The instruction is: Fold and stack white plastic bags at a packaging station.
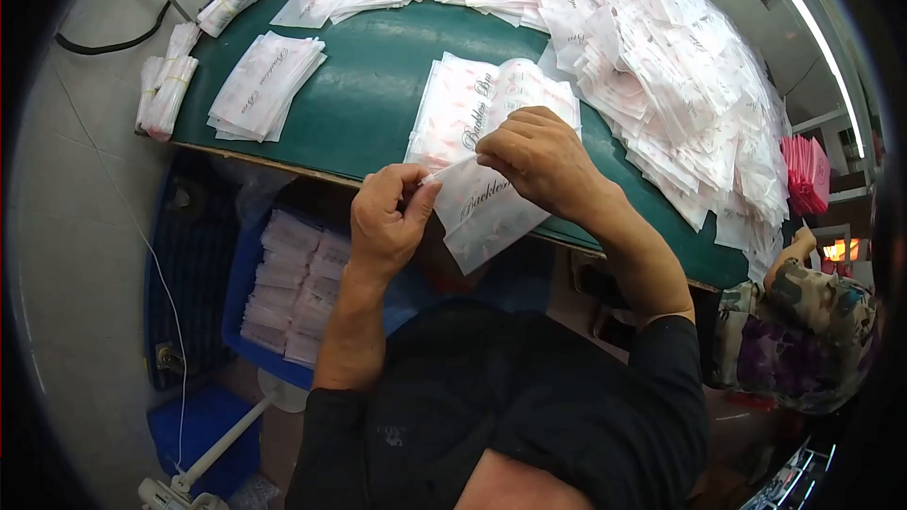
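A translucent white plastic bag (pixel 487 217) with pale pink marks and dark script hangs over the near edge of the green table. My left hand (pixel 389 217) pinches its upper left corner between thumb and fingers. Higher up and to the right, my right hand (pixel 543 161) has its fingers closed on the top edge of the same bag. Just beyond my hands lies a small stack of like bags (pixel 453 99) on the table, its right part curled up and partly covered by my right hand.
A large heap of bags (pixel 652 66) spreads over the table's (pixel 378 57) far and right sides. A neat pile (pixel 267 85) and banded bundles (pixel 173 94) sit at left. Below stands a blue crate (pixel 236 312) of bags. At right are a co-worker's camouflage sleeve (pixel 794 331) and pink packets (pixel 805 175).
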Motion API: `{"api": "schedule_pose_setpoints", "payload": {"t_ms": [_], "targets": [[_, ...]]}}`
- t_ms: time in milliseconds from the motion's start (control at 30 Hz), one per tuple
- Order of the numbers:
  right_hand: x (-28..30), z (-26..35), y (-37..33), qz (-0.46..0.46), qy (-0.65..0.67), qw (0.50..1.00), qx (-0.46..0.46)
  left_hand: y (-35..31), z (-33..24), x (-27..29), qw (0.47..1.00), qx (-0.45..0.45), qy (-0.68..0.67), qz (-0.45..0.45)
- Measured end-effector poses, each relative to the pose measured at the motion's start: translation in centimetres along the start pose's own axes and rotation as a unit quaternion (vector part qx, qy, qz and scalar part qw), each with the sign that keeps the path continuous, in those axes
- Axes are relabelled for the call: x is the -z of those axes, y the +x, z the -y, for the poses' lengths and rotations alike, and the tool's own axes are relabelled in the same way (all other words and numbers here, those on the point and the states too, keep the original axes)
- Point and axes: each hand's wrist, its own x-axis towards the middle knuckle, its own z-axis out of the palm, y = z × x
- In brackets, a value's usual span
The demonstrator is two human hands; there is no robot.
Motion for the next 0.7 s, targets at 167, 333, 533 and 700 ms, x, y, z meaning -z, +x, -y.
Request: {"api": "schedule_pose_setpoints", "payload": {"t_ms": [167, 333, 533, 700], "targets": [[-1.1, 4.9, -0.1, -0.240, -0.096, 0.956, 0.136, -1.6, -0.8, 1.0, 0.998, -0.014, -0.062, -0.025], [-3.3, 7.0, -1.3, -0.206, -0.071, 0.969, 0.118, -3.3, -0.9, 1.3, 0.998, -0.058, -0.028, -0.020], [-4.4, 7.4, -2.2, -0.062, -0.098, 0.992, 0.044, -4.6, -1.9, 2.4, 0.996, -0.088, -0.001, -0.019], [-1.9, 6.9, -4.0, 0.107, -0.163, 0.980, -0.038, -5.4, -2.6, 4.9, 0.997, -0.076, 0.016, -0.019]]}}
